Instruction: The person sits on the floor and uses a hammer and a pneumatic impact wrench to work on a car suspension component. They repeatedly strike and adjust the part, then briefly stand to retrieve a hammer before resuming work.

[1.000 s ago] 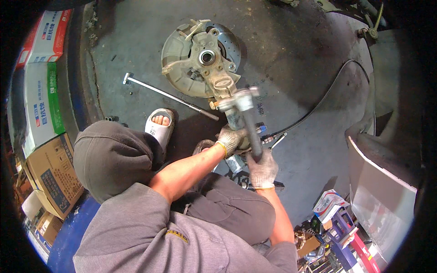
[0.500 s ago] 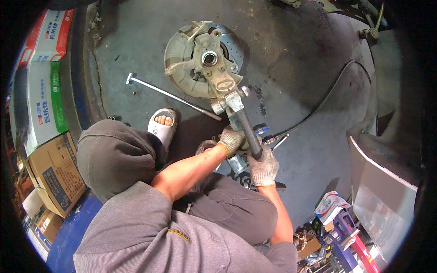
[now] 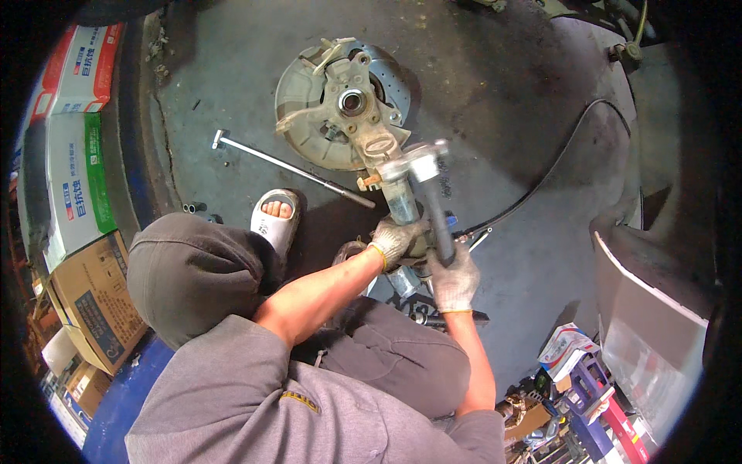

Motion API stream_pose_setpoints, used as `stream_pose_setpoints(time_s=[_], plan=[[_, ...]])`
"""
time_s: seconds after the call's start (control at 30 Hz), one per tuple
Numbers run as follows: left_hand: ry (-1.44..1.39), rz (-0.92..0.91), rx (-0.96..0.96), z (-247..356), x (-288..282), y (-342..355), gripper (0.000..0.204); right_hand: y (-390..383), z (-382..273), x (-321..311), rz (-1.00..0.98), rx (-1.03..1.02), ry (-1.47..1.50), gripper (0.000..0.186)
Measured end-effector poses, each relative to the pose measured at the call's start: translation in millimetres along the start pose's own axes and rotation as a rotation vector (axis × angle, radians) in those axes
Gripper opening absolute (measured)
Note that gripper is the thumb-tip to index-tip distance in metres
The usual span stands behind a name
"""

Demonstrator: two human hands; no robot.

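My left hand, in a knit glove, is closed round the strut tube below the steering knuckle. The knuckle carries a round dust shield and a drilled brake disc. My gloved right hand is closed on the dark handle of a hammer. The blurred hammer head is just right of the knuckle's clamp, where an orange-brown bolt sticks out on the left. A long steel bar tool lies on the floor to the left.
Stacked cartons line the left edge. A black hose crosses the floor on the right to a fitting near my hands. Panels stand at the right, with cluttered boxes at the lower right. My sandalled foot is beside the assembly.
The hammer head came down left onto the clamp half a second ago and has now moved up and right from it, blurred. My right hand has shifted slightly; my left hand keeps its grip.
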State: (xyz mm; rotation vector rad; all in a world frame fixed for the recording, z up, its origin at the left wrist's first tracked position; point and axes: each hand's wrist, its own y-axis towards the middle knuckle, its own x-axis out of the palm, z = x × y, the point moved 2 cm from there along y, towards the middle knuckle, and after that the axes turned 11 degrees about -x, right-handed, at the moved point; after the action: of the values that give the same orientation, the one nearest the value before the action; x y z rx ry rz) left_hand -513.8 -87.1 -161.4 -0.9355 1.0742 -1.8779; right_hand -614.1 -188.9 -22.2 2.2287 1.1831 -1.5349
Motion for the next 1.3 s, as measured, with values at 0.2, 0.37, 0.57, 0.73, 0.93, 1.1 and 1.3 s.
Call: stream_pose_setpoints(time_s=[0.2, 0.37, 0.57, 0.73, 0.93, 1.1, 1.3], plan=[[0.075, -0.024, -0.006, 5.4, -4.2, 0.6, 0.07, 74.4, 76.2, -10.1, 0.154, 0.143, -0.146, 0.054], [0.115, 0.048, 0.107, 14.6, -8.3, -6.6, 0.09, 101.1, 136.6, 5.7, -0.005, 0.302, -0.221, 0.063], [0.428, 0.21, 0.147, 31.3, -16.9, -14.0, 0.105, 96.1, 91.7, 31.5, 0.124, -0.096, -0.048, 0.067], [0.364, 0.407, 0.342, 51.1, -34.2, -50.5, 0.096, 91.1, 15.1, 50.9, -0.399, -0.239, 0.246, 0.074], [1.149, 0.465, 0.79, 146.1, -84.8, -86.0, 0.049, 102.3, -26.1, 30.4, -0.612, -0.276, -0.146, 0.075], [1.609, 0.359, 0.695, 178.6, -82.7, -87.2, 0.036, 104.8, -34.9, 30.8, -0.628, -0.317, -0.206, 0.077], [1.108, 0.054, 0.537, 170.8, -99.8, -66.3, 0.048, 105.3, -29.7, 34.4, -0.627, -0.327, -0.205, 0.076]])
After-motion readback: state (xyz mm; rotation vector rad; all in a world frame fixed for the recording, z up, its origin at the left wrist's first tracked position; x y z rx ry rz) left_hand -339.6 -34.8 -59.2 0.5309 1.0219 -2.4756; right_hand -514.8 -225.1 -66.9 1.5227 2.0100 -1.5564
